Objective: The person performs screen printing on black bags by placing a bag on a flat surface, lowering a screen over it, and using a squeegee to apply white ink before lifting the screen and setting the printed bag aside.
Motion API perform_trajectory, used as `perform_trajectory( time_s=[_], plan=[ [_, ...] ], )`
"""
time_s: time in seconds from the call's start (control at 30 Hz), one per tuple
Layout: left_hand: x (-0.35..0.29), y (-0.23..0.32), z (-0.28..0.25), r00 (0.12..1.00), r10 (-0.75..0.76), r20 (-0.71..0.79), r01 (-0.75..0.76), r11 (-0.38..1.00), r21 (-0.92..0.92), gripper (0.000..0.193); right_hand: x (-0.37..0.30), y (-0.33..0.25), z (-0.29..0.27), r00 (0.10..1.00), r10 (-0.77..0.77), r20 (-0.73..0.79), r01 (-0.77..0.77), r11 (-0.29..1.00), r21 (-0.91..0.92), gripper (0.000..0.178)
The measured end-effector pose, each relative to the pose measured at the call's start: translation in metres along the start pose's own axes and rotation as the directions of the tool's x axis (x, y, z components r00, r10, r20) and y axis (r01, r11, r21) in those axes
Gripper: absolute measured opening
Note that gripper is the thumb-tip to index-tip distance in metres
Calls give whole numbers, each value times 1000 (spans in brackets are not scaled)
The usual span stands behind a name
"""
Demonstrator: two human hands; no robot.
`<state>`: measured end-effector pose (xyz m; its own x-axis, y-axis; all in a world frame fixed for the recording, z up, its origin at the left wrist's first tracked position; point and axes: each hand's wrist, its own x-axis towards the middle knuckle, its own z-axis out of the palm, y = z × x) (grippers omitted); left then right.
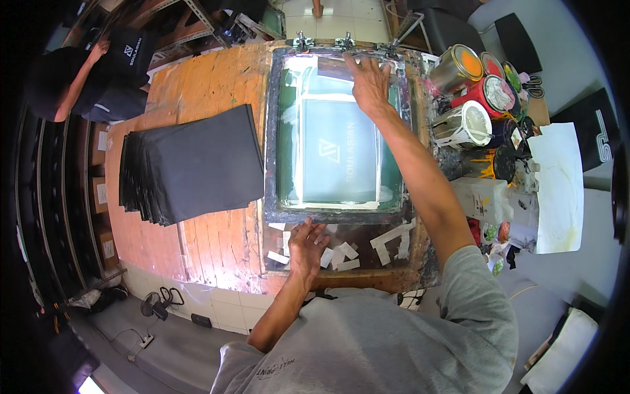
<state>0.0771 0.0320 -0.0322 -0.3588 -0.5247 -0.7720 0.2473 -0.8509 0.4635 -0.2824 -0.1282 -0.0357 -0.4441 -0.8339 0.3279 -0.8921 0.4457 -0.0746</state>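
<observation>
A silk-screen printing frame (270, 141) with a dark rim lies in front of me; its green mesh bears a pale panel with a logo. At its far end, my right hand (371, 85) is closed over a squeegee (333, 69), a long bar lying across the mesh. My left hand (307, 248) is at the near edge, fingers curled against the rim; the fingertips are partly hidden. Metal hinge clamps (344, 43) sit along the frame's far side. Left of it rests a fanned stack of black sheets (197, 164).
Ink cans (457, 69) and a white tub (467, 125) crowd the right side, beside a plastic jug (482, 199) and a white sheet (559, 187). Tape pieces (348, 249) lie before the frame on the wooden table (216, 246). Another person (82, 75) is at the far left.
</observation>
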Motion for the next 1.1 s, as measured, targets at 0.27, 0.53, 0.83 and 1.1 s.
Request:
perform_trajectory(
  time_s=[0.27,0.53,0.83,1.1],
  plan=[
    [-11,7,2,998,51,35,-51,999,9,36,-61,-31,-23,977,-195,85,183,974,135,68],
    [-32,31,19,990,94,108,-94,996,-5,29,-213,-94,-168,974,-211,78,192,960,201,61],
    [-65,108,77,752,419,509,-379,907,-185,23,-134,-83,-236,927,-256,-274,289,953,88,51],
    [112,165,64,767,641,10,-151,165,975,48,-16,-62,-293,930,-298,-218,339,923,185,35]
  ],
)
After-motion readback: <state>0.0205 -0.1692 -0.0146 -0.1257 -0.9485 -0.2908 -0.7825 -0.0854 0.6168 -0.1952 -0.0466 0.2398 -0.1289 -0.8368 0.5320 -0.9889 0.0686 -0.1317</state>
